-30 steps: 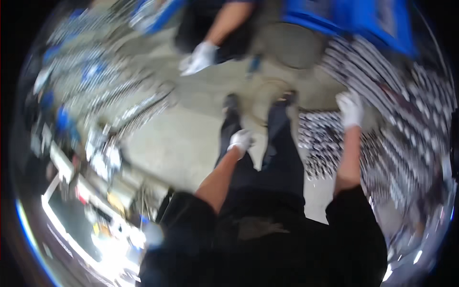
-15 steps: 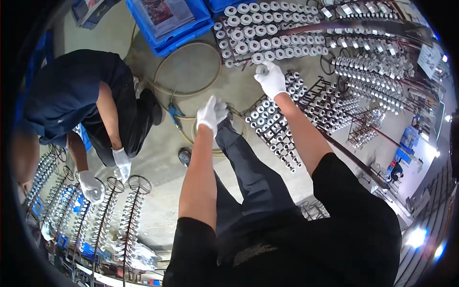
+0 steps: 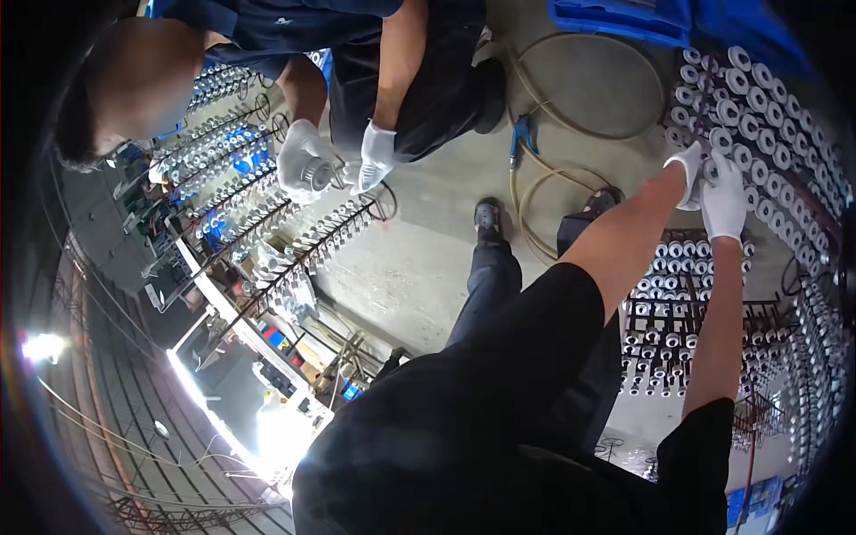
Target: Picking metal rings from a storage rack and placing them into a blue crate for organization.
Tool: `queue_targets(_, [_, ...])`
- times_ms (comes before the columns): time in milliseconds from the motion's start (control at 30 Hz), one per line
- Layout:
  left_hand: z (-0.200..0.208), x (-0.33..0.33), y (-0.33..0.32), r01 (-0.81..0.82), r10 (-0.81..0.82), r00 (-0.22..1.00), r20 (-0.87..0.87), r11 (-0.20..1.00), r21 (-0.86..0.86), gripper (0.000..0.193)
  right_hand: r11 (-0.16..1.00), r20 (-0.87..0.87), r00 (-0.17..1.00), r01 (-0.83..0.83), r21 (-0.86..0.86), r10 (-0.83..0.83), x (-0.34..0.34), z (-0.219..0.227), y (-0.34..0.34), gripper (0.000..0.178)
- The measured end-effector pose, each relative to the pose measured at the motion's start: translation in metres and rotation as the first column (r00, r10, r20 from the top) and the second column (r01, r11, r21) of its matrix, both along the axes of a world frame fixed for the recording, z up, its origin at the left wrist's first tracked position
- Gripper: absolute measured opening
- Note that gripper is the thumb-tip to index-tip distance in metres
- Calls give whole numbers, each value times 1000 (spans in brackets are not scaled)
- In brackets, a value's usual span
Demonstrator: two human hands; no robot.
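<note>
In a white glove, my right hand [image 3: 724,203] grips a small silvery metal ring part [image 3: 711,169] beside the upright rack of ring parts [image 3: 765,141] at the right. Close against it is my left hand [image 3: 687,175], also gloved, with its fingers curled in; what they hold, if anything, is hidden. Just below my hands lies a dark rack of smaller ring-shaped parts [image 3: 664,283]. The rack's parts sit in rows, pale grey with dark centres.
A co-worker in dark clothes [image 3: 437,80] crouches at the upper left, a round metal part [image 3: 316,172] in gloved hands. Racks of small parts [image 3: 325,230] stand below them. A yellowish hose [image 3: 580,37] with a blue air gun [image 3: 522,135] lies on the floor. Blue bins [image 3: 624,20] are behind.
My view has swung left, so the co-worker appears larger and the racks sit farther right. My left hand has come from well apart to right beside my right hand, which still holds the ring part.
</note>
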State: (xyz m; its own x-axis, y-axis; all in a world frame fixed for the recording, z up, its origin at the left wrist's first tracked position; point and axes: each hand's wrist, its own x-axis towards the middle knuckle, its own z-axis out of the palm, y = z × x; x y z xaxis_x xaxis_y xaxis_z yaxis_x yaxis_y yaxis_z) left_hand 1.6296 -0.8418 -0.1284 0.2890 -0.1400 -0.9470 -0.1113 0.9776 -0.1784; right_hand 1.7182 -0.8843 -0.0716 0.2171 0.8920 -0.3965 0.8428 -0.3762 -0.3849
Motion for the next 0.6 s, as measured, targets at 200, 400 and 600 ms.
queue_targets(200, [-35,6,4,37,-34,996,86,999,-32,36,996,23,998,-51,-75,53,-14,8,18,48])
queue_targets(400, [-32,18,3,32,-26,995,100,998,-57,25,996,103,994,28,-86,-19,-1,1,8,47])
queue_targets(600, [-60,35,-4,-76,76,996,36,997,-17,23,993,135,991,7,-119,9,4,-8,9,47])
